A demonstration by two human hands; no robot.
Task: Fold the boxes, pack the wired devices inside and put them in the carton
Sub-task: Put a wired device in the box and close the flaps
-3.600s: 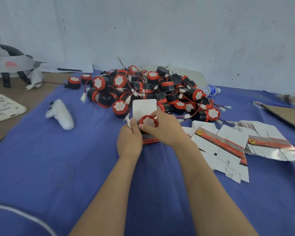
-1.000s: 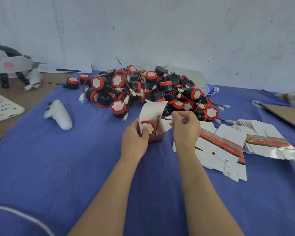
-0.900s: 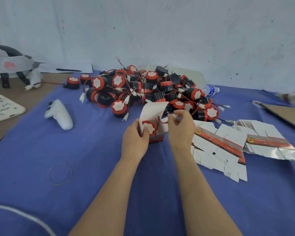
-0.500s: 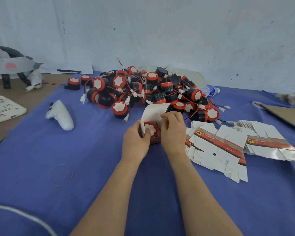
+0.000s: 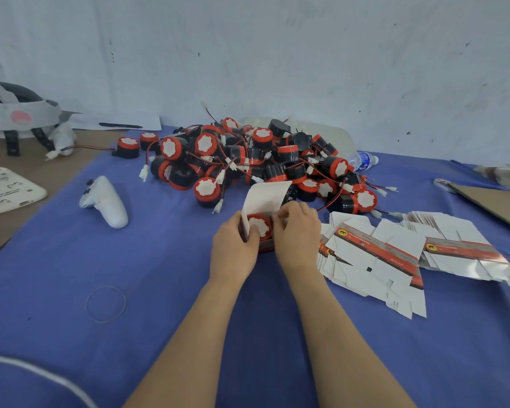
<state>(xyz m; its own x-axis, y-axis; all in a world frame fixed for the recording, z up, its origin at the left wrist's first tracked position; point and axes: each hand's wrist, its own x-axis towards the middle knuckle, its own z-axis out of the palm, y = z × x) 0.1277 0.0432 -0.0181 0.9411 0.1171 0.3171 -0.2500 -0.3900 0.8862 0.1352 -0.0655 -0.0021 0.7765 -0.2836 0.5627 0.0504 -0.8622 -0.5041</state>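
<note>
A small white and red box (image 5: 265,198) stands on the blue cloth with its lid flap up. Inside it sits one red and black round wired device (image 5: 259,226), white face towards me. My left hand (image 5: 235,247) grips the box's left side, thumb at the opening. My right hand (image 5: 296,231) grips the box's right side, its curled fingertips at the top edge beside the device. Behind lies a pile of wired devices (image 5: 248,160). Flat unfolded boxes (image 5: 374,254) are spread to the right.
A white controller (image 5: 106,201) lies left of the pile, a rubber band (image 5: 105,303) nearer me. At the right edge is brown cardboard (image 5: 495,201). A water bottle (image 5: 362,160) lies behind the pile. A headset (image 5: 15,119) and a white pad (image 5: 6,189) sit far left.
My right hand brought the device's loose wire in from the right and now sits against the box's right side. The left hand kept its hold on the box.
</note>
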